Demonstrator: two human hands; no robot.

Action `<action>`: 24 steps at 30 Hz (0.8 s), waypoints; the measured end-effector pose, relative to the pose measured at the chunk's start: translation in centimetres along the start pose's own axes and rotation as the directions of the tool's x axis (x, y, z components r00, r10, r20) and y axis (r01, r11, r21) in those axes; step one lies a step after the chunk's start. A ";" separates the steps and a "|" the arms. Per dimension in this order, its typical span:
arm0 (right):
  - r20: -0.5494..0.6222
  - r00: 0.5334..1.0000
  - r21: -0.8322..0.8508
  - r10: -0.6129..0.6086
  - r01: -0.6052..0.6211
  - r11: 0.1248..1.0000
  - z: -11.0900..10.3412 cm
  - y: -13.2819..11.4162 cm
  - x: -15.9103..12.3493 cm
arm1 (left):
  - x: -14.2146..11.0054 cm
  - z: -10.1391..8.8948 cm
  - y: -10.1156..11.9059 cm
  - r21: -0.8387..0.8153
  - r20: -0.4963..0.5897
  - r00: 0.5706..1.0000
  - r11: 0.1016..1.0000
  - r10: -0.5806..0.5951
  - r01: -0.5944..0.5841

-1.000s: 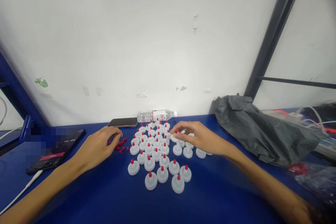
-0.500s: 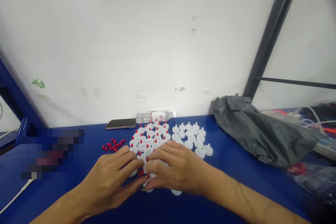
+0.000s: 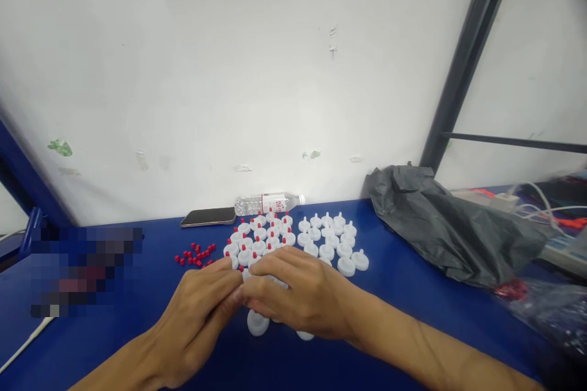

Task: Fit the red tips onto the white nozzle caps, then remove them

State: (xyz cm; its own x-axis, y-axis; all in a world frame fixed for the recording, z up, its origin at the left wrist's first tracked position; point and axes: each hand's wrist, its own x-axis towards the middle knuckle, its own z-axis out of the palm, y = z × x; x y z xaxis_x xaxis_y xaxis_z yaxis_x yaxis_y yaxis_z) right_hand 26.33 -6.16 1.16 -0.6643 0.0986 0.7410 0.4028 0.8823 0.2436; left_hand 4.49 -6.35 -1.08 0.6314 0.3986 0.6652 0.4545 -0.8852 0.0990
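Note:
My left hand [image 3: 195, 314] and my right hand [image 3: 300, 293] meet fingertip to fingertip, both closed, over the near part of a group of white nozzle lids. A white nozzle lid in my right fingers and a small red cap in my left are hidden by the knuckles now. Red-tipped white lids [image 3: 257, 248] stand upright behind the hands; a near lid [image 3: 257, 322] shows below them. To the right are several white lids with bare spouts [image 3: 326, 252]. Loose red caps [image 3: 195, 255] lie left of the group.
Against the wall lie a plastic bottle [image 3: 270, 203] and a dark phone [image 3: 208, 217]. A blurred-out device with a white cable [image 3: 27, 342] lies left on the blue table [image 3: 151, 269]. A grey plastic bag [image 3: 440, 226] and a clear bag [image 3: 550, 311] are on the right.
My right hand has come from the bare-spout lids down to the middle with a lid. My left hand has moved right from the loose red caps, and the fingertips have closed together.

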 end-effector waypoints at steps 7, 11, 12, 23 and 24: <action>0.002 0.838 -0.129 0.546 -0.541 0.831 -3.0 7.4 -4.0 | -0.7 -3.8 -5.2 -0.149 -0.227 0.777 0.809 -0.587 0.568; 0.133 0.712 -0.168 0.689 -0.669 0.724 -4.1 9.9 -5.3 | -0.2 -4.8 -7.2 0.220 -0.096 0.826 0.797 -0.556 0.562; 0.190 0.695 -0.179 0.694 -0.670 0.720 -4.0 10.0 -5.4 | -0.2 -4.6 -7.4 0.269 -0.036 0.821 0.786 -0.569 0.557; 0.397 0.639 -0.237 0.659 -0.622 0.746 -2.4 9.7 -5.9 | -0.5 -3.8 -8.1 0.460 0.336 0.689 0.750 -0.643 0.475; 0.408 0.636 -0.232 0.655 -0.621 0.748 -2.4 9.8 -5.9 | -0.5 -3.8 -8.1 0.465 0.349 0.681 0.750 -0.644 0.470</action>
State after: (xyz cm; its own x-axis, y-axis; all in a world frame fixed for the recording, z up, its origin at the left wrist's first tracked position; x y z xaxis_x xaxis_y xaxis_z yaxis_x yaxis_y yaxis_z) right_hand 35.71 0.79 0.63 -0.4159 0.8282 0.3756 0.8604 0.4922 -0.1326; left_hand -1.89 -0.27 0.61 0.3567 0.9250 0.1306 0.9301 -0.3647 0.0427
